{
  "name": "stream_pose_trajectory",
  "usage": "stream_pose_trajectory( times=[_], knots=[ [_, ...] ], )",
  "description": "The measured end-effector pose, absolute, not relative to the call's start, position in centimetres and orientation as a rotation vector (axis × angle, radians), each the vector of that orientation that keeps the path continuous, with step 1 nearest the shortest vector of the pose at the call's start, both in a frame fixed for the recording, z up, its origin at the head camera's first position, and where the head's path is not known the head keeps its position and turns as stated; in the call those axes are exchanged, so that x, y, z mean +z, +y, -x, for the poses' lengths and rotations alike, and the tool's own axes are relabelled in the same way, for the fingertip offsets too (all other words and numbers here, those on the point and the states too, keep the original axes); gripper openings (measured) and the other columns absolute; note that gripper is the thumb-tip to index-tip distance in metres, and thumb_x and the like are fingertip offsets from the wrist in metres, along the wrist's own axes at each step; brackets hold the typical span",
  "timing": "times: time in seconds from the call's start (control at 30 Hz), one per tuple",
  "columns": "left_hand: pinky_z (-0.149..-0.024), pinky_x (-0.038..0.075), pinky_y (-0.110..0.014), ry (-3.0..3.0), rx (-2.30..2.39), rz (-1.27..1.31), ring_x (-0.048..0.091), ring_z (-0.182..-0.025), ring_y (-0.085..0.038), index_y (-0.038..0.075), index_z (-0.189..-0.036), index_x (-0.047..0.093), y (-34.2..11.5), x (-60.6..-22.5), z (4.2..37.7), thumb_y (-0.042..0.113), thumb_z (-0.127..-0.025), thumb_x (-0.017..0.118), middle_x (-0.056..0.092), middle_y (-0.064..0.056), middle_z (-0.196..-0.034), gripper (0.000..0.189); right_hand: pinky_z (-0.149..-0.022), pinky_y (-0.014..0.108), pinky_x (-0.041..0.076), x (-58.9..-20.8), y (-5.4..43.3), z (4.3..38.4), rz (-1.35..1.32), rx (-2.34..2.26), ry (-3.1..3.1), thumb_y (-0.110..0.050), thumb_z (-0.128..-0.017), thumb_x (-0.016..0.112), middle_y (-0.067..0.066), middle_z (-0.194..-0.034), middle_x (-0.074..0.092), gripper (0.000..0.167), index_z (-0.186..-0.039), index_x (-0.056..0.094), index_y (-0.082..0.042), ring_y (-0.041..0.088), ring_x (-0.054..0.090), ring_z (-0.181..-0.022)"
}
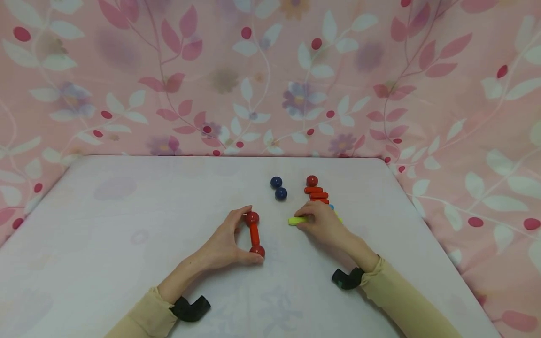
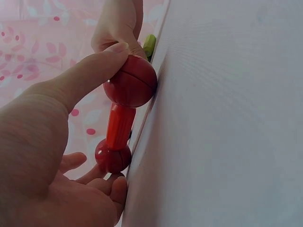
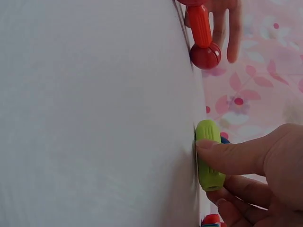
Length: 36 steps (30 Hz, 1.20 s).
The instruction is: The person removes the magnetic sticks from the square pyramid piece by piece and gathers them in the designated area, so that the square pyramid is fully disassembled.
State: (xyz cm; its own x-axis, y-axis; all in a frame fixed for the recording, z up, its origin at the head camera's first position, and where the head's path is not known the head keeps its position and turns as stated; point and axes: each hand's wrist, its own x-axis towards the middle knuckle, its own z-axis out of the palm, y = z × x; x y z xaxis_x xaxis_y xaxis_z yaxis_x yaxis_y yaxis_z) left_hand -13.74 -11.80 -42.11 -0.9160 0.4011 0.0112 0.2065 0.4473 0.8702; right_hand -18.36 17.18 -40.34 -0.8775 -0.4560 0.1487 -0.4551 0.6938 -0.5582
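My left hand (image 1: pixel 224 241) holds a dumbbell-shaped piece end to end: a red ribbed rod (image 1: pixel 254 234) with a red ball (image 2: pixel 131 81) at each end. The thumb lies against the near ball, and the fingers reach the far ball (image 2: pixel 113 156). To the right, my right hand (image 1: pixel 325 223) pinches a yellow-green ribbed rod (image 3: pixel 209 158) between thumb and fingers, low over the white table. One end of this rod (image 1: pixel 297 221) sticks out to the left of the fingertips in the head view. The hand partly covers other pieces behind it.
Two dark blue balls (image 1: pixel 281 193) sit beyond the hands on the table (image 1: pixel 148 202). A loose red ball (image 1: pixel 312 180) and several red rods (image 1: pixel 319 195) line up behind my right hand, with bits of a blue piece (image 1: pixel 331 207) and a yellow piece (image 1: pixel 339 217) showing. Floral cloth hangs behind.
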Motion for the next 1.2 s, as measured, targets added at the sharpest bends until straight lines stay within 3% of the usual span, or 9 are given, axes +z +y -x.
stream_pose_trajectory(
  times=[0.47, 1.2],
  knots=[
    [-0.114, 0.039, -0.050, 2.498, 1.448, -0.527, 0.039, -0.140, -0.025, 0.013, -0.155, 0.030, -11.9, -42.1, 13.7, 0.040, -0.068, 0.092, 0.040, -0.002, -0.150, 0.110, -0.082, 0.036, 0.050, -39.6, 18.1, 19.1, 0.750, -0.863, 2.900, -0.003, -0.081, 0.081, 0.002, -0.091, 0.068, 0.021, -0.101, 0.078, -0.007, 0.021, 0.060, -0.089],
    [-0.115, 0.039, -0.048, 2.508, 1.416, -0.524, 0.039, -0.141, -0.023, 0.014, -0.154, 0.032, -11.9, -42.2, 13.7, 0.042, -0.068, 0.092, 0.039, 0.000, -0.152, 0.108, -0.086, 0.041, 0.049, -39.0, 18.8, 19.2, 0.703, -0.903, 2.878, -0.005, -0.082, 0.080, 0.003, -0.097, 0.072, 0.025, -0.106, 0.076, -0.006, 0.024, 0.059, -0.095]
  ],
)
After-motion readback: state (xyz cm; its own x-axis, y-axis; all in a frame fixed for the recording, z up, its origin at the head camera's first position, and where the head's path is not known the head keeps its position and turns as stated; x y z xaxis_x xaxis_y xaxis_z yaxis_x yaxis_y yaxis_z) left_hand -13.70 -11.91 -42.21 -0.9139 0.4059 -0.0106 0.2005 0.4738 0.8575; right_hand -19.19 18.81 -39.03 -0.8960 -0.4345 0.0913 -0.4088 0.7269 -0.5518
